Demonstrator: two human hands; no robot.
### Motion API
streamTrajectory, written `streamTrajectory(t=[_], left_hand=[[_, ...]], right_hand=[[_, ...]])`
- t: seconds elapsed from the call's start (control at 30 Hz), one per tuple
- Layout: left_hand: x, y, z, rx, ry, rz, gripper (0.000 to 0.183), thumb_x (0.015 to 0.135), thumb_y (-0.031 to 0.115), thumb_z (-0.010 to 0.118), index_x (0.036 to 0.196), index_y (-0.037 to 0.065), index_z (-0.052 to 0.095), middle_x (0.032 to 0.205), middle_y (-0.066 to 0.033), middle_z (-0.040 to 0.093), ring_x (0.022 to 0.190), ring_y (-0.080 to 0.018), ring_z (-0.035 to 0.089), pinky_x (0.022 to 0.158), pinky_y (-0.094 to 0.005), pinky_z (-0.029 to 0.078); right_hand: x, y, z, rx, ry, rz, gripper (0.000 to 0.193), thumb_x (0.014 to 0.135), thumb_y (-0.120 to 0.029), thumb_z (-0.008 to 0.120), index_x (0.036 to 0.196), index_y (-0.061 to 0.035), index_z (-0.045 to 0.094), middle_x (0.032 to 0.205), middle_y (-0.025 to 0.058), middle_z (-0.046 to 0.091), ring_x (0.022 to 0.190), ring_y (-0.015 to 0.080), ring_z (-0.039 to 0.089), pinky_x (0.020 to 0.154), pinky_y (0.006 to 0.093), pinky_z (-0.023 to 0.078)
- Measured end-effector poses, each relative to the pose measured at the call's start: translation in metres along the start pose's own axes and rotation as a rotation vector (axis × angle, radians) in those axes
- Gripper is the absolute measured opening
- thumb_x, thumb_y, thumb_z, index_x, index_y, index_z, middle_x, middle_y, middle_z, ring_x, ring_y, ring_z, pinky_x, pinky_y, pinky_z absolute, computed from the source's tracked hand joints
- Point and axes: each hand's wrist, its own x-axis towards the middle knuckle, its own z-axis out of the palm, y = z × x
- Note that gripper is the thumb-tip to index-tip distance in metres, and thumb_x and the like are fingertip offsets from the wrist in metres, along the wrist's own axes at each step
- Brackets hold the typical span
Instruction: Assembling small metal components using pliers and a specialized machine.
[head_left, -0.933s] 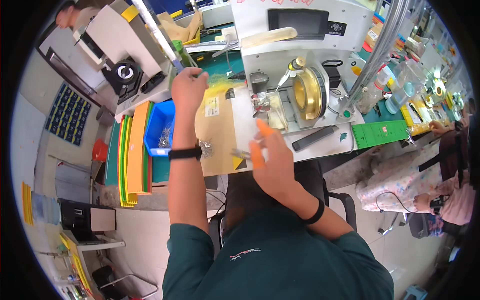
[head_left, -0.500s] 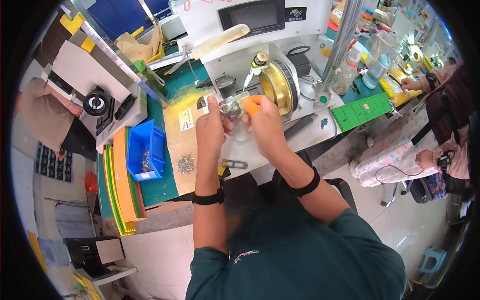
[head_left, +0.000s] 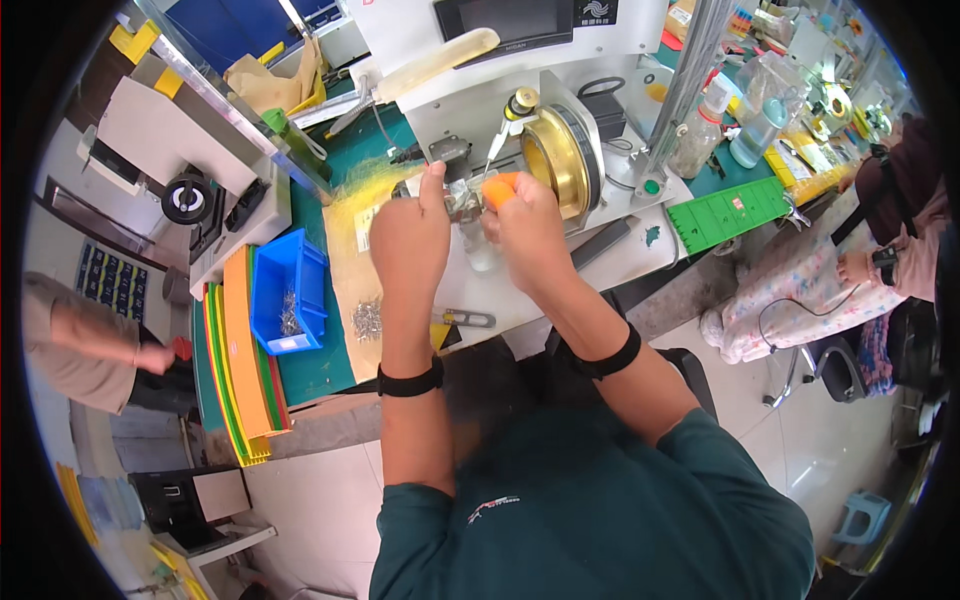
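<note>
My left hand (head_left: 412, 235) is closed in front of the machine, thumb pointing up. Its curled fingers face away, hiding whatever they hold. Close on its right, my right hand (head_left: 530, 228) is closed too, with an orange finger cover (head_left: 499, 190) on one finger. Its fingertips are at a small metal fixture (head_left: 464, 203), and what they pinch is too small to make out. Just behind the hands, a thin nozzle with a yellow cap (head_left: 522, 102) slants down toward the fixture. A large brass-coloured ring (head_left: 538, 165) stands beside my right hand.
Left of my arm, a pile of small metal pins (head_left: 367, 320) lies on cardboard (head_left: 365, 362). A blue bin (head_left: 268, 318) holds more. A grey hand tool (head_left: 470, 318) lies near the edge. To the right are a green tray (head_left: 728, 215), bottles (head_left: 697, 140) and another person (head_left: 800, 300).
My left hand has shifted slightly left and up, its back turned more toward me. My right hand stays near the fixture. At the far left, another person has moved nearer.
</note>
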Motion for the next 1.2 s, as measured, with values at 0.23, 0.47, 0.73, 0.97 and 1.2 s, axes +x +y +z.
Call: streamTrajectory(t=[0.23, 0.47, 0.73, 0.97, 1.2], left_hand=[[-0.009, 0.045, -0.023, 0.031, 0.045, 0.369, 0.017, 0.086, 0.019, 0.077, 0.088, 0.002, 0.074, 0.087, -0.0123, 0.068, 0.068, -0.0253, 0.059, 0.065, -0.0376, 0.048], [0.006, 0.033, -0.009, -0.08, -0.12, 0.528, 0.007, 0.087, 0.005, 0.075, 0.087, -0.002, 0.073, 0.08, -0.0042, 0.063, 0.059, -0.008, 0.053, 0.055, -0.0262, 0.045], [-0.001, 0.035, -0.007, -0.075, -0.127, 0.441, 0.008, 0.086, 0.007, 0.072, 0.084, -0.001, 0.07, 0.087, -0.0108, 0.063, 0.064, -0.0193, 0.054, 0.065, -0.0341, 0.047], [-0.013, 0.023, -0.003, -0.214, -0.066, 0.404, 0.011, 0.087, 0.008, 0.072, 0.085, -0.002, 0.069, 0.084, -0.0088, 0.061, 0.064, -0.0165, 0.051, 0.062, -0.0322, 0.043], [-0.01, 0.026, -0.007, -0.227, -0.093, 0.467, 0.009, 0.086, 0.004, 0.074, 0.087, -0.003, 0.068, 0.085, -0.007, 0.062, 0.067, -0.0129, 0.051, 0.061, -0.0281, 0.041]], right_hand=[[-0.004, -0.004, 0.005, 0.133, 0.067, -0.01, 0.014, 0.09, -0.001, 0.051, 0.101, 0.0022, 0.058, 0.082, 0.0028, 0.054, 0.065, 0.0088, 0.047, 0.057, 0.0263, 0.038], [-0.009, -0.008, 0.008, 0.154, 0.08, -0.008, 0.006, 0.099, -0.007, 0.054, 0.1, -0.0016, 0.057, 0.078, -0.0012, 0.048, 0.06, 0.0078, 0.042, 0.055, 0.0261, 0.032], [-0.005, -0.003, 0.007, 0.238, 0.07, -0.022, 0.005, 0.095, -0.001, 0.053, 0.097, -0.0019, 0.057, 0.079, -0.0002, 0.051, 0.061, 0.0072, 0.043, 0.054, 0.0263, 0.034], [-0.008, -0.015, 0.004, 0.268, -0.041, 0.009, 0.004, 0.099, -0.003, 0.054, 0.098, -0.0008, 0.057, 0.077, -0.0012, 0.051, 0.059, 0.0045, 0.041, 0.051, 0.0246, 0.032], [-0.006, -0.018, 0.0, 0.223, -0.064, 0.004, 0.004, 0.098, -0.004, 0.054, 0.1, -0.0015, 0.057, 0.078, -0.0004, 0.053, 0.06, 0.0054, 0.043, 0.052, 0.0252, 0.034]])
